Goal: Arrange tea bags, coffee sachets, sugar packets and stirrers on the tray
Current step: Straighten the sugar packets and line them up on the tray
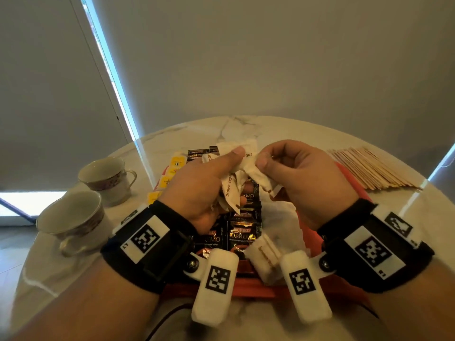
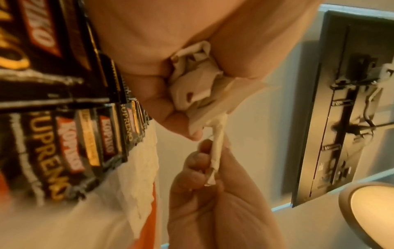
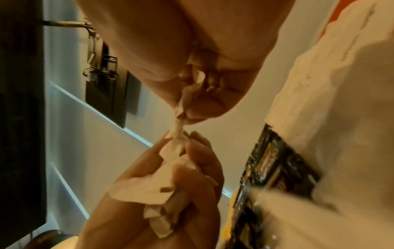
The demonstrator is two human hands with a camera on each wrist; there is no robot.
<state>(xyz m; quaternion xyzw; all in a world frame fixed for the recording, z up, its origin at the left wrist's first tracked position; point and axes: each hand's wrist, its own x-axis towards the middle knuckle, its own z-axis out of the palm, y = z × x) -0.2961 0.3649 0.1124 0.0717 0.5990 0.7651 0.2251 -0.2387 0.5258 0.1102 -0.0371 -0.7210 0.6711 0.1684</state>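
Crumpled white paper brown-sugar packets (image 1: 236,179) are being held above the orange tray (image 1: 248,290): left hand (image 1: 197,190) is clutching a bunch, right hand (image 1: 299,178) is pinching one. Black coffee sachets (image 1: 242,232) are lying below; wooden stirrers (image 1: 371,168) at two o'clock on the marble table (image 1: 418,210).

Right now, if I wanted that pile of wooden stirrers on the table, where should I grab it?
Probably across the middle of the wooden stirrers, from above: they lie flat and side by side on the marble table, so a thumb-and-fingers pinch across their width should gather several together.
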